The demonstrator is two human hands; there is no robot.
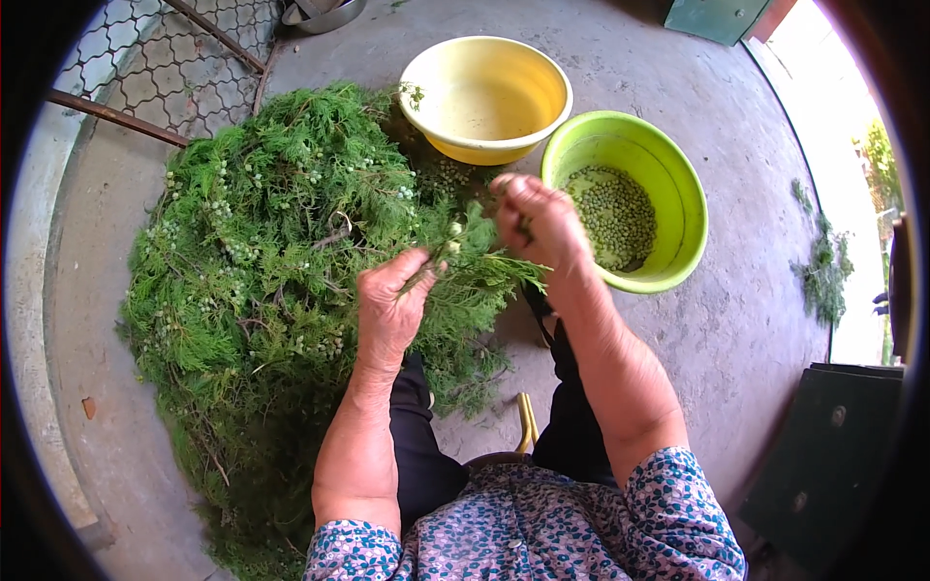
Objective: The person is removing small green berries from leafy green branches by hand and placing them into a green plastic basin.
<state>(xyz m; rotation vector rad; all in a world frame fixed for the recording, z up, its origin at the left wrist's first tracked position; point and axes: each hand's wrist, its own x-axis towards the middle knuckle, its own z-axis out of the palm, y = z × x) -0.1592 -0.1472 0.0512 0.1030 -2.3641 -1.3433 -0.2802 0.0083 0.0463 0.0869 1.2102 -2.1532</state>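
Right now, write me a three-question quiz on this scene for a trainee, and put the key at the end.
1. Multiple choice. What is the left hand holding?
a) a knife
b) a green sprig
c) a metal pan

2. True or false. The pile of green branches lies to the left of the green tub.

3. Short answer. Which container has the many small round green bits in its bottom: the yellow basin or the green tub?

Key: 1. b. 2. True. 3. The green tub.
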